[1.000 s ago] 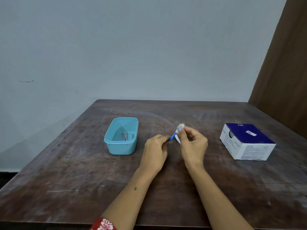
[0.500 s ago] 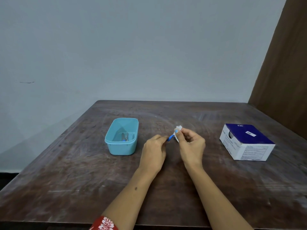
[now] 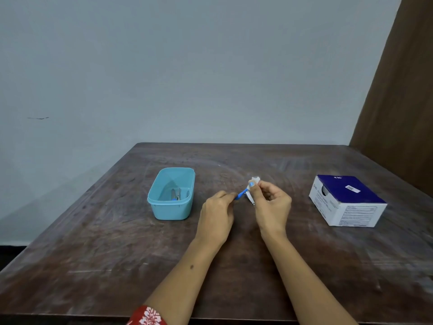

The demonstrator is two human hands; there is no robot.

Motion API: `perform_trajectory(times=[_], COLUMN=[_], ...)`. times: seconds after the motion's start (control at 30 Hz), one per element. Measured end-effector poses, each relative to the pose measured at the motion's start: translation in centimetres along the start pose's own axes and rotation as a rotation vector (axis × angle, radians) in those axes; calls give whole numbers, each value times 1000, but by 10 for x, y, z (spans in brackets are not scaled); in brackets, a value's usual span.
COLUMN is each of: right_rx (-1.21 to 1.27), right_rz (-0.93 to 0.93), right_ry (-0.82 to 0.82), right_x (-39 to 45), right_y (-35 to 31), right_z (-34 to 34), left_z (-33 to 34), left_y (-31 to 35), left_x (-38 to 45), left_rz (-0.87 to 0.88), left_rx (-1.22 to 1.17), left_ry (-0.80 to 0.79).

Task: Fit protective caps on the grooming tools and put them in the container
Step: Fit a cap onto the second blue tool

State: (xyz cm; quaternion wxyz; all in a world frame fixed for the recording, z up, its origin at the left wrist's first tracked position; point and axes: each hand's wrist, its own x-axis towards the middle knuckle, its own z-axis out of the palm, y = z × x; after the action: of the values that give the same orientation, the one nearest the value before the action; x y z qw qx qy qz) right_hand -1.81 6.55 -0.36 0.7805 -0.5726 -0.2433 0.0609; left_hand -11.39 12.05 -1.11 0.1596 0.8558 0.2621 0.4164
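Note:
A small grooming tool with a blue handle (image 3: 241, 195) and a metal part is held between both hands above the middle of the table. My left hand (image 3: 216, 213) pinches the blue handle's near end. My right hand (image 3: 271, 205) grips the tool's far end together with a small white cap (image 3: 255, 179) that sticks up past the fingertips. The light-blue plastic container (image 3: 171, 208) stands to the left of my hands, and a metal tool with a blue part (image 3: 175, 194) lies inside it.
A white and dark-blue cardboard box (image 3: 346, 200) sits at the right of the brown wooden table (image 3: 93, 266). A grey wall runs behind the table, and a brown panel rises at the far right.
Both hands have drawn slightly closer together around the tool, and the visible blue stretch of the handle has shortened. The white cap stays at the right fingertips.

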Motion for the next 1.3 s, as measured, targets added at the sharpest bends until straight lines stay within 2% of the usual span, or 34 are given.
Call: perform_trajectory(times=[0.13,0.37,0.53,0.73,1.0,1.1,1.2,1.3], right_rx=[47,-46,-31,-46,3,19,-126,-385], right_rz=[-23,-22,-50,-29,0,54,6,-218], right_ry=[100,-32,46,-9,140,220,106,-58], right_x=[3,-1,2,1,7,12,7,-4], right_y=[-1,2,1,3,4,5,5,4], right_z=[-3,0,-3,-1,-5,-8,-6,-3], left_z=[1,-1,0,-1,2,0,-1,-3], left_y=[2,0,2,0,4,3,3,5], left_x=[-1,0,-1,1,0,0,1,2], left_rz=[8,-19,-6,-22,3,-14,-34,-69], left_rx=[6,2,6,9,-4,-20,-56,-134], left_ry=[-24,2,-31,-11,-30,12,74,120])
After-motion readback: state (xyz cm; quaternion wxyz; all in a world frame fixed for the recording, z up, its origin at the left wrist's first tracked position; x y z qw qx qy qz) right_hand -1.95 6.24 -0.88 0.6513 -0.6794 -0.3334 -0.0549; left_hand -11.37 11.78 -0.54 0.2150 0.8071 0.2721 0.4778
